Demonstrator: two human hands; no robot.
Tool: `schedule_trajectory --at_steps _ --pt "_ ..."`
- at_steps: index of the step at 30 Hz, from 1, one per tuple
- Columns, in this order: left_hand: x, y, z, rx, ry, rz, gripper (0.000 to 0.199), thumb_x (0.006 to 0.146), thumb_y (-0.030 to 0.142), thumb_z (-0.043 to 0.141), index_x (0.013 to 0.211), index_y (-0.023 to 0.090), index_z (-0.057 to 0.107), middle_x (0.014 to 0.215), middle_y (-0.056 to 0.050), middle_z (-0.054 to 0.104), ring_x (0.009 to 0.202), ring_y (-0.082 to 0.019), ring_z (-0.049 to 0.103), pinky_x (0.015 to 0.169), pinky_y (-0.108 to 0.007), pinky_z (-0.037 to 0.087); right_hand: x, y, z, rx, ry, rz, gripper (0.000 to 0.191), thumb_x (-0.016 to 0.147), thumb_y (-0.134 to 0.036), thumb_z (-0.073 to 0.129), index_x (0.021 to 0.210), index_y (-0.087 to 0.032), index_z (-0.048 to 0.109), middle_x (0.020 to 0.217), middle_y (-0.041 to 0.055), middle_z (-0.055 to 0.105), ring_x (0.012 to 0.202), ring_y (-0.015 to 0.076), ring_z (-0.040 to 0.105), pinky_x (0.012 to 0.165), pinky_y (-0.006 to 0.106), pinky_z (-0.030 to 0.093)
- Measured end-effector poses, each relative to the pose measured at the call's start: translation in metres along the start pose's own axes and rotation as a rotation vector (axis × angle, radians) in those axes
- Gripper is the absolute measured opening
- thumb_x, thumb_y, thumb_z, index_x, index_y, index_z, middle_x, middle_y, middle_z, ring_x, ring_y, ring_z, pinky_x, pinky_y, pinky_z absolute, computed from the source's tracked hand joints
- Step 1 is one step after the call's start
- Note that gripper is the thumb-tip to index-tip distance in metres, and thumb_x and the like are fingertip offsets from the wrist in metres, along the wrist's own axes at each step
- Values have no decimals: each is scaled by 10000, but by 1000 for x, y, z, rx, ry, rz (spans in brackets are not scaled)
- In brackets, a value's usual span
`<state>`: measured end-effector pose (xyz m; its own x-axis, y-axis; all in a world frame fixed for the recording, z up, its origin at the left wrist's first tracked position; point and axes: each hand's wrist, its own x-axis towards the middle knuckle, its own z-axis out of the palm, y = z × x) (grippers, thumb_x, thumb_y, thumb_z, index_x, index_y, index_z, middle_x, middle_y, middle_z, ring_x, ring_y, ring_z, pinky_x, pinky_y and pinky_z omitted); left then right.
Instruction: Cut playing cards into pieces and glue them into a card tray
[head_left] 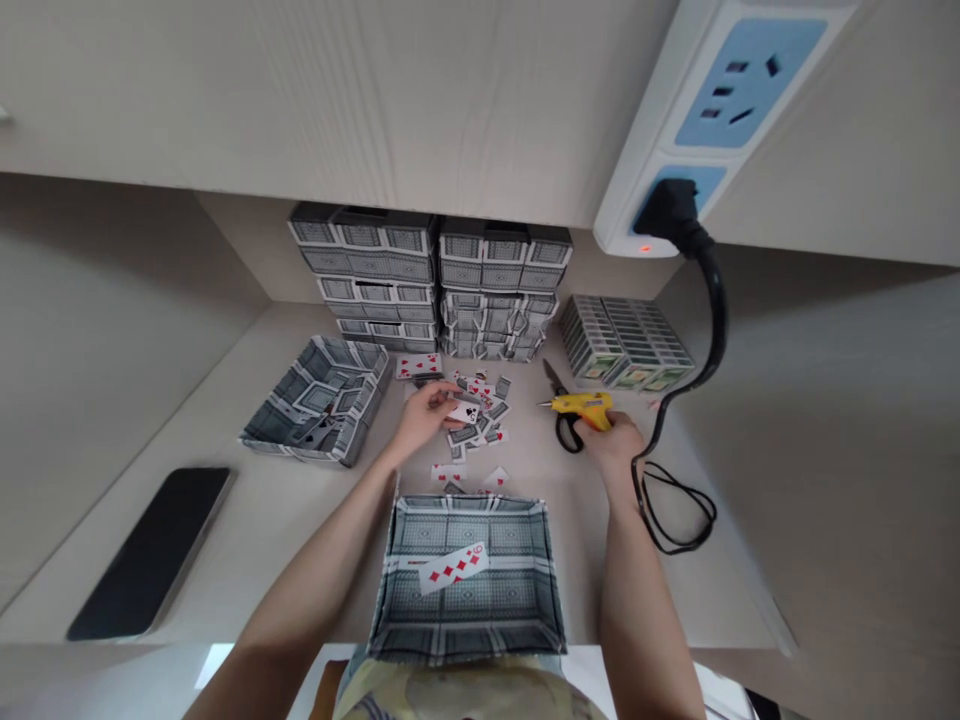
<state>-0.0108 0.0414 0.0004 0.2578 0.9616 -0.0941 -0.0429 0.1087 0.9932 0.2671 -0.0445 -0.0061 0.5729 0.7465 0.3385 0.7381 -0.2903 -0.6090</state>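
My left hand [426, 415] pinches a cut playing card piece [465, 411] with a black suit, above a loose pile of card pieces [487, 400]. My right hand [616, 445] is wrapped around the handle of a yellow glue gun [581, 405], its nozzle pointing left. Black-handled scissors [568, 432] lie beneath the glue gun. Close to my body stands an open box made of playing cards [469, 605], and a strip of a diamond card [454, 569] lies inside it. A small stack of cards [418, 366] sits behind my left hand.
A second card box [322, 400] holding card pieces stands at the left, with a black phone [154, 553] nearer me. Stacked card boxes [435, 280] line the back. Card packs [626, 342] sit at the back right. A power strip [697, 130] and black cord [716, 330] hang at the right.
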Motion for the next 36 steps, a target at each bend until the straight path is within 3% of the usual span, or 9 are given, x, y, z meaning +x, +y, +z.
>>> schedule_trajectory --at_steps 3,6,11,20,36 --pt "1 -6 3 -64 39 -17 257 639 342 654 743 157 510 617 29 536 560 -131 580 508 -297 537 -1 -20 -1 15 86 44 446 602 -449 579 904 -121 555 734 111 623 633 243 573 524 308 383" --pt "0 -10 7 -39 75 23 304 622 390 666 662 162 470 546 51 511 479 -103 532 452 -248 491 -7 -41 2 50 -49 27 386 610 -434 573 844 -128 555 692 92 621 591 221 566 504 291 376" --pt "-6 -11 15 38 51 98 282 657 396 638 628 159 486 521 50 514 450 -83 498 425 -196 411 -21 -60 14 -24 -112 -20 389 590 -452 595 795 -124 556 637 81 599 581 209 552 496 275 358" --pt "-10 -13 16 114 -26 140 278 692 399 606 613 166 477 479 51 518 440 -79 487 445 -187 361 -28 -57 27 -69 -100 -148 286 700 -418 526 728 -134 538 679 91 585 603 191 526 529 273 361" --pt "-12 -11 16 60 9 140 291 675 399 616 589 167 463 460 62 482 419 -69 447 433 -186 336 -28 -49 29 -13 -171 -179 208 724 -299 462 785 -125 557 708 100 604 600 190 517 554 280 365"
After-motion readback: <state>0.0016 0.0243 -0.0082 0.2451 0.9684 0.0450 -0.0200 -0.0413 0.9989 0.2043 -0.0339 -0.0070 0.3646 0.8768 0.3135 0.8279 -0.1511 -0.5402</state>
